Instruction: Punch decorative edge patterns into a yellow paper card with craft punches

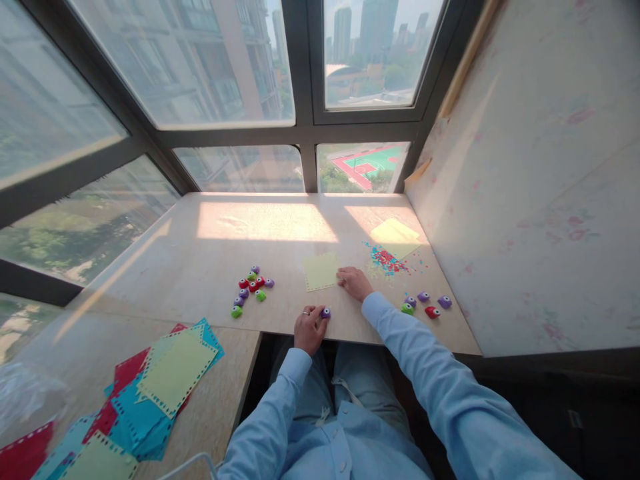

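Head view, left to right: a pile of coloured sheets (145,403) with holed edges, then a cluster of small eyed pieces (253,285). Next, our left hand (310,330) has thumb and fingers closed on a purple piece (325,312) near the front edge of the pale tabletop (190,267). We judge it light, hard plastic, perhaps slippery, best gripped by its sides. Just beyond lies a pale-green sheet (321,272), flat; our right hand (356,283), apart from the left, touches its right edge, pinching or merely pressing, we cannot tell. Such thin paper should bend and tear easily, so we favour a gentle hold near an edge. Farther right are paper bits (387,259), a yellow sheet (395,237) and more eyed pieces (433,311).
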Demonstrator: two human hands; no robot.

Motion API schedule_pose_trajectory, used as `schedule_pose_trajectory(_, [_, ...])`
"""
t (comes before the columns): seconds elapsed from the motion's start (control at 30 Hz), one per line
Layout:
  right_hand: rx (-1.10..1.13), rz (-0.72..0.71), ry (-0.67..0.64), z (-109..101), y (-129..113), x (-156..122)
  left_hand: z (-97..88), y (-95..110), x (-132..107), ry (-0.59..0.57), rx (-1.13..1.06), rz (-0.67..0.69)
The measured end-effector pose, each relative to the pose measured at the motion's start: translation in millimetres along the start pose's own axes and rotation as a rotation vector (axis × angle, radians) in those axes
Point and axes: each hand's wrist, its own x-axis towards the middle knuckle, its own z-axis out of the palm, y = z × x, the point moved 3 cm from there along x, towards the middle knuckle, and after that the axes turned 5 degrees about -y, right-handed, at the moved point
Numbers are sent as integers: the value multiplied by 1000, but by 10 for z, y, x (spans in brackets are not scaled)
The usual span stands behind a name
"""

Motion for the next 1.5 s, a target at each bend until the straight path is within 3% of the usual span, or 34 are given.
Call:
schedule_pose_trajectory(0.23, [-72, 13, 115, 27, -41, -202, 10, 23, 2, 41, 4, -2])
schedule_pose_trajectory(0.4, [-57, 6, 243, -28, -85, -353, -48, 33, 2, 37, -145, -21])
schedule_pose_trajectory(0.57, [95, 14, 472, -247, -221, -602, -247, 221, -72, 274, -392, -115])
schedule_pose_trajectory(0.63, [166, 25, 513, -335, -325, -735, -278, 375, -90, 299, -490, -182])
schedule_pose_trajectory(0.8, [286, 43, 539, -465, -632, -1118, -68, 760, -18, 23, -961, -424])
schedule_pose_trajectory(0.93, [344, 18, 462, -473, -769, -1392, 57, 885, 48, 32, -1015, -436])
schedule_pose_trajectory(1.03, [444, 48, 432, -486, -706, -1529, 75, 870, 61, 39, -979, -438])
schedule_pose_trajectory(1.17, [687, 334, 445, -545, -363, -1589, 31, 841, 91, -177, -966, -373])
schedule_pose_trajectory(1.23, [984, 540, 345, -540, -166, -1585, -23, 839, 126, -319, -948, -289])
schedule_pose_trajectory(1.3, [1323, 625, 164, -527, -58, -1571, -87, 841, 170, -454, -918, -206])
schedule_pose_trajectory(1.4, [1582, 547, -78, -545, -30, -1565, -174, 842, 241, -607, -885, -116])
schedule_pose_trajectory(1.5, [1554, 494, -114, -536, -7, -1582, -227, 806, 303, -632, -845, -96])
